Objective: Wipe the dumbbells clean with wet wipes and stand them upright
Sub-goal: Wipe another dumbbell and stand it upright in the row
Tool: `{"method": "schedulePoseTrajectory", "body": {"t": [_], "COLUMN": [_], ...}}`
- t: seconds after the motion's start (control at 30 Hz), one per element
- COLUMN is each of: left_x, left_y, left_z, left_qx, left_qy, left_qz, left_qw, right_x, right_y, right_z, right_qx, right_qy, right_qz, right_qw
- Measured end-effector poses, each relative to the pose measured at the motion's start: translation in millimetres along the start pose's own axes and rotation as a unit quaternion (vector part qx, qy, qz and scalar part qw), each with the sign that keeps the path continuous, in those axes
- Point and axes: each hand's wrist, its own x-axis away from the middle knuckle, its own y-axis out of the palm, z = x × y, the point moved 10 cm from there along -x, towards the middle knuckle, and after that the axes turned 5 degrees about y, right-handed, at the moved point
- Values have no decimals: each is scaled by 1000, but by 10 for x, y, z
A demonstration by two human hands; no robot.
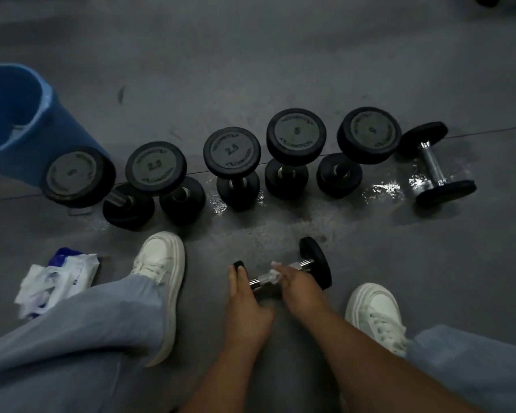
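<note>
Wiping step, on the floor (429, 278) between the shoes (158, 263). The right hand (300, 286) pinches a wipe (268, 277) round the bar of a lying dumbbell (316, 260). The left hand (245, 296) covers its near end, clasp not discernible. Next, probably: tip it upright beside the standing row (232, 150).

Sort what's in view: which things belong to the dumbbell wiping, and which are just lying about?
Job: held dumbbell, wet wipe, left hand, right hand, five upright dumbbells, lying dumbbell, wipes pack.
Lying about: blue bin, white shoes.
</note>
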Motion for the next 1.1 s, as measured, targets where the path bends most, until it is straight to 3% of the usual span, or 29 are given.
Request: {"method": "schedulePoseTrajectory", "body": {"t": [0.1, 0.17, 0.27, 0.3, 0.4, 0.43, 0.57, 0.7, 0.83, 0.87, 0.93, 1.0, 1.1], "left_x": [-104, -133, -234, -283, -406, -421, -403, -487, -452, -439, -437, -476, -548], "left_y": [-131, -167, -239, -281, -412, -433, -390, -467, -438, -401, -379, -417, -496], "left_z": [-86, -179, -270, -299, -365, -377, -389, -396, -401, -405, -410, -399, -395], "left_qx": [101, 152, 215, 238, 321, 329, 329, 361, 376, 375, 367, 371, 400], "left_qy": [-45, -64, -85, -93, -113, -118, -139, -140, -147, -143, -132, -130, -147], "left_qz": [130, 174, 178, 176, 195, 207, 213, 239, 260, 252, 242, 248, 266], "left_qw": [985, 971, 957, 951, 920, 914, 909, 890, 877, 880, 888, 885, 865], "right_x": [-63, -41, -6, -55, -150, -154, -207, -439, -366, -391, -514, -520, -447], "right_y": [-319, -54, 308, 246, -228, -235, 225, -202, 196, 175, -91, -193, 147], "right_z": [-29, -123, -289, -262, -37, -11, -411, -206, -460, -473, -307, -193, -448], "right_qx": [15, 55, 63, 41, -45, -52, -3, -68, 5, 0, -62, -46, 27], "right_qy": [29, -1, -73, -67, 6, 21, -65, 6, -73, -76, -31, -2, -62], "right_qz": [118, 55, -43, -28, 130, 139, -2, 138, 23, 27, 107, 147, 36], "right_qw": [992, 997, 994, 997, 990, 989, 998, 988, 997, 997, 992, 988, 997]}}
